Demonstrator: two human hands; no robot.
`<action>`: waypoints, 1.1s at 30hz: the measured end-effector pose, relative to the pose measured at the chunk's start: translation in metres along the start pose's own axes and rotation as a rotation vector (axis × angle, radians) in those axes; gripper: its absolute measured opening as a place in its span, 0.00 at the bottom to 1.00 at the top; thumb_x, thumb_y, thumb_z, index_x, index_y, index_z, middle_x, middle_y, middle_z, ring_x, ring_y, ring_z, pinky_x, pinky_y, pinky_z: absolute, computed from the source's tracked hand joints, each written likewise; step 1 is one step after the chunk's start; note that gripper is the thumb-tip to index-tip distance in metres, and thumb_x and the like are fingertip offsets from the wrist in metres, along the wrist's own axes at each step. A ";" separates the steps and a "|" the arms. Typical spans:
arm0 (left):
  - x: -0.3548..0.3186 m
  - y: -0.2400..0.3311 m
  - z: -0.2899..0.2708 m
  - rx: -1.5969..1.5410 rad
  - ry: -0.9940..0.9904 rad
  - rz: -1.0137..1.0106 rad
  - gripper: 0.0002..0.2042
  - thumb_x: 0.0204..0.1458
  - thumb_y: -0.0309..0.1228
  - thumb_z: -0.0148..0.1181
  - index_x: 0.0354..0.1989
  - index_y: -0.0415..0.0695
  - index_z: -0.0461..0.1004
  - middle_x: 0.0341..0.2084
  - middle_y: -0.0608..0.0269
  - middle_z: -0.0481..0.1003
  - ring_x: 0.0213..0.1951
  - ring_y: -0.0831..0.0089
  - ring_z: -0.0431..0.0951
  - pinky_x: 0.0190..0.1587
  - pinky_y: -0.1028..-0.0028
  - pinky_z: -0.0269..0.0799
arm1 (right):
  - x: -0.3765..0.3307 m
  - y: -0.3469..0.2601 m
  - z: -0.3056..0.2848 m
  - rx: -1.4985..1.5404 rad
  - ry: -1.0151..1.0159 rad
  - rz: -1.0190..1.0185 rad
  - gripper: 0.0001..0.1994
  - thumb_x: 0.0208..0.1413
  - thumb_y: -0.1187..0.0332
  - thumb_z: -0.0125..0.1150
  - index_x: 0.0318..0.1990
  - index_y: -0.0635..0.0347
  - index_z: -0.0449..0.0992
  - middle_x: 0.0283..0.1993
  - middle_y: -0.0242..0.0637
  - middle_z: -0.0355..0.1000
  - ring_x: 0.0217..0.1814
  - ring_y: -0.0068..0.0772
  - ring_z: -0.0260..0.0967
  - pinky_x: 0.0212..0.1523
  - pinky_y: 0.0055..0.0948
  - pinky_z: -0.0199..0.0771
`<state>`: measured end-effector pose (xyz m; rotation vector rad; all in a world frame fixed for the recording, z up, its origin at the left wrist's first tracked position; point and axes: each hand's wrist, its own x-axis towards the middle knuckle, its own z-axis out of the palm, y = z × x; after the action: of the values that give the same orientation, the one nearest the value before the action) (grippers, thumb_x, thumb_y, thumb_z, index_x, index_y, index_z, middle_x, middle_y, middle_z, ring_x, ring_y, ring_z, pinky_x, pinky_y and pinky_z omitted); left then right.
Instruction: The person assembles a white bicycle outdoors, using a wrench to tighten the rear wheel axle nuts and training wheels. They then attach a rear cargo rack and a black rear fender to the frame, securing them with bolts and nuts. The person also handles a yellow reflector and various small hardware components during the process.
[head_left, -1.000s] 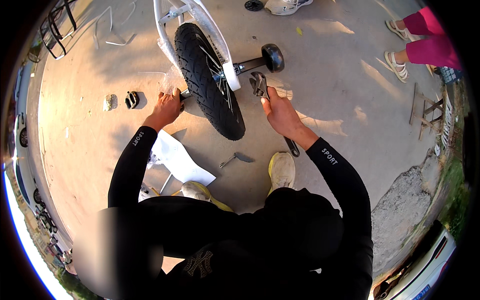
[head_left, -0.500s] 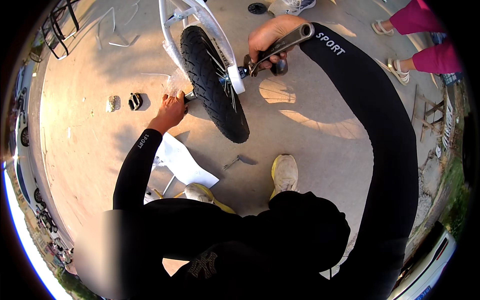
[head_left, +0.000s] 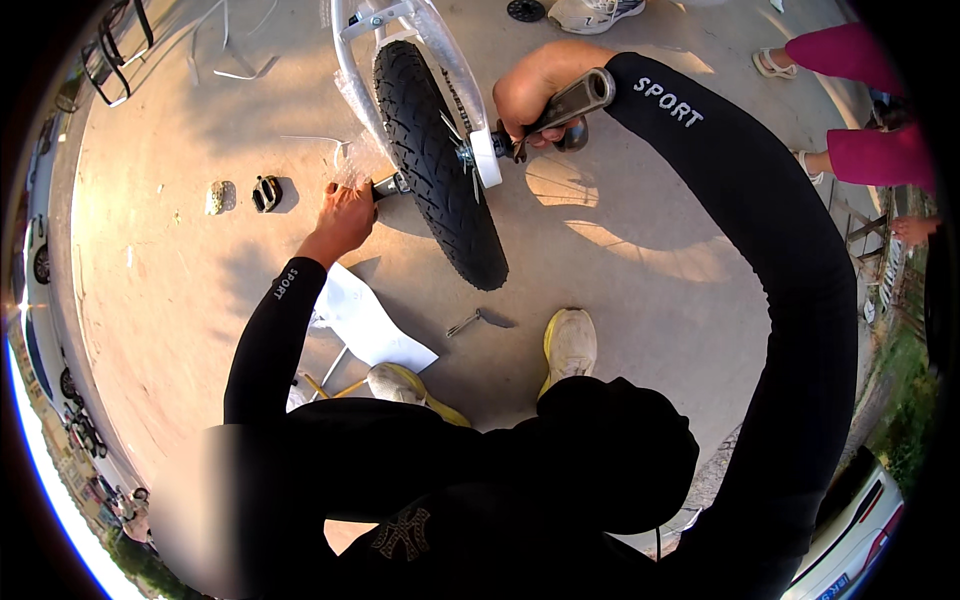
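Observation:
A bicycle wheel (head_left: pixel 430 165) with a black knobbly tyre stands in front of me, set in a white frame (head_left: pixel 350 80) partly wrapped in clear plastic. My right hand (head_left: pixel 535 95) is closed around a grey metal wrench (head_left: pixel 575 102) at the axle on the wheel's right side. The wrench's far end points up and right, and the fingers partly cover it. A dark rounded part (head_left: pixel 572 137) shows just behind that hand. Left of the tyre, my left hand (head_left: pixel 347 215) is wrapped round a short grey metal bar (head_left: pixel 388 186) near the axle; its other end is hidden.
A black pedal (head_left: pixel 266 194) and a small pale packet (head_left: pixel 215 197) lie on the ground at left. White paper (head_left: pixel 370 325) and a small metal tool (head_left: pixel 463 323) lie near my shoes. Plastic strips (head_left: pixel 235 50) are scattered at upper left. Another person's legs (head_left: pixel 875 158) stand at right.
The wheel and frame have shifted slightly right. The wrench's free end has dipped a little, with my right hand still on it. The other person's hand now shows at the right edge.

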<state>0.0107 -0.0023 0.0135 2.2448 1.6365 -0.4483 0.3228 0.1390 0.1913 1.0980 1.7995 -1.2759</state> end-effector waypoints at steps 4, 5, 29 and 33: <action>0.003 -0.003 0.014 0.025 0.150 0.086 0.18 0.56 0.31 0.59 0.50 0.34 0.66 0.42 0.43 0.75 0.49 0.48 0.76 0.54 0.49 0.63 | 0.009 0.008 -0.006 -0.042 -0.094 -0.058 0.10 0.56 0.68 0.52 0.26 0.61 0.77 0.21 0.31 0.73 0.18 0.23 0.69 0.19 0.29 0.67; 0.003 -0.003 0.016 0.036 0.156 0.085 0.17 0.56 0.31 0.59 0.49 0.34 0.66 0.42 0.43 0.75 0.48 0.49 0.76 0.54 0.49 0.63 | 0.012 0.011 -0.008 -0.061 -0.124 -0.053 0.11 0.56 0.68 0.52 0.26 0.61 0.77 0.22 0.31 0.73 0.18 0.23 0.68 0.19 0.29 0.67; 0.014 0.002 0.015 0.032 0.165 0.121 0.16 0.56 0.33 0.59 0.46 0.34 0.66 0.38 0.44 0.76 0.46 0.46 0.77 0.53 0.49 0.64 | 0.120 0.098 0.254 0.105 1.372 -0.165 0.32 0.60 0.74 0.54 0.70 0.68 0.50 0.44 0.56 0.77 0.41 0.59 0.77 0.41 0.47 0.78; 0.005 -0.006 0.012 0.089 0.097 0.121 0.16 0.57 0.33 0.59 0.46 0.35 0.67 0.39 0.43 0.76 0.47 0.45 0.77 0.53 0.50 0.64 | 0.121 0.087 0.258 0.266 1.277 -0.219 0.28 0.62 0.70 0.55 0.68 0.63 0.56 0.41 0.53 0.76 0.38 0.55 0.77 0.38 0.45 0.77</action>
<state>0.0056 -0.0017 -0.0001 2.4507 1.5429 -0.3934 0.3619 -0.0608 -0.0257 2.2271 2.7181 -0.9588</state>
